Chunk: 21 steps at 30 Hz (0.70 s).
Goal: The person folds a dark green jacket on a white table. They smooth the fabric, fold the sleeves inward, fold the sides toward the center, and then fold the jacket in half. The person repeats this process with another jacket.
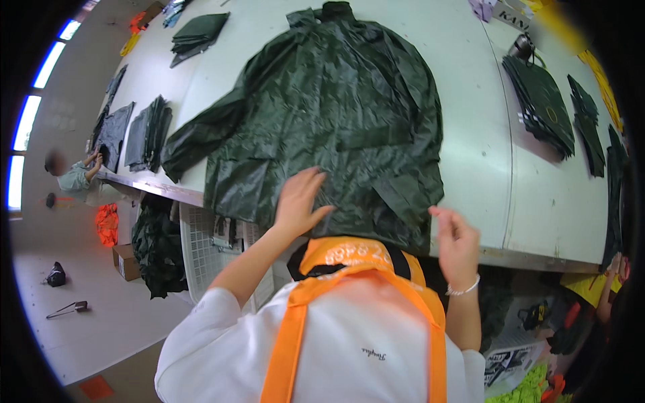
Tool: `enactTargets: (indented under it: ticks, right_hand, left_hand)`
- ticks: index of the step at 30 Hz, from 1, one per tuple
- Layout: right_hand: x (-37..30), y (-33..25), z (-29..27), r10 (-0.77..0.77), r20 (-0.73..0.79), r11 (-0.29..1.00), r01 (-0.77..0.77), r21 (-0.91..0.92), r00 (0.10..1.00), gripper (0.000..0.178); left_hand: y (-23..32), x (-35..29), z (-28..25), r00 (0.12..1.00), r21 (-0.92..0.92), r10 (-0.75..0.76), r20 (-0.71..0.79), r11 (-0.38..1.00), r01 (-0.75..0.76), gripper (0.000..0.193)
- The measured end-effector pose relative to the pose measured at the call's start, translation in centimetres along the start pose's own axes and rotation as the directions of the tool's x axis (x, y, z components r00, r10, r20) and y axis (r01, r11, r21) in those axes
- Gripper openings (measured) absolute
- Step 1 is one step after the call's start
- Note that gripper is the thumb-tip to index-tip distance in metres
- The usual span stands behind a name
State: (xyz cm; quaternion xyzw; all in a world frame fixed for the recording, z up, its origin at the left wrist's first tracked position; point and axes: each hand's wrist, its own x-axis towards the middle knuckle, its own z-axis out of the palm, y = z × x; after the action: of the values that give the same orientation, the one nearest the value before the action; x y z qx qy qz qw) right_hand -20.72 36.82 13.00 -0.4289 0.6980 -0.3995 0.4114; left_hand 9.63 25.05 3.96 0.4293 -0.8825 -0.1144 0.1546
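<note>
A dark green rain jacket (pixel 322 107) lies spread on the white table before me, collar at the far side and hem along the near edge. One sleeve reaches out to the left; the other is folded across the lower right of the body. My left hand (pixel 300 200) rests on the lower part of the jacket, fingers stretched and thumb apart. At the jacket's lower right edge, my right hand (pixel 459 245) is closed, thumb and forefinger pinching at the fabric's border.
Folded green garments (pixel 199 33) lie at far left, with more stacks (pixel 149 134) nearer. On the right are a folded pile (pixel 539 104) and a metal cup (pixel 522 47). A white plastic crate (pixel 201 248) stands below the table edge. At left, another person (pixel 75 176) handles dark garments.
</note>
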Motion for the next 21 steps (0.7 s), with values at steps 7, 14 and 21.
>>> enactTargets:
  ticks: [7,14,21]
  right_hand:
    - [-0.1,9.2,12.8,0.113,0.322,0.746,0.134,-0.653,0.940,0.046]
    - [11.1,9.4,14.5,-0.139,0.088,0.486,0.145,-0.862,0.986,0.062]
    - [30.2,10.2,12.6,-0.329,-0.197,0.302,-0.095,-0.949,0.924,0.051]
  left_hand:
    - [-12.3,-12.3,0.4,0.890,0.226,-0.427,0.160,0.893,0.388,0.081]
    - [-17.5,1.1,3.1,0.944,0.225,-0.331,0.001,0.920,0.322,0.081]
    - [-25.5,20.3,8.2,0.948,0.240,-0.157,-0.276,0.944,0.226,0.077]
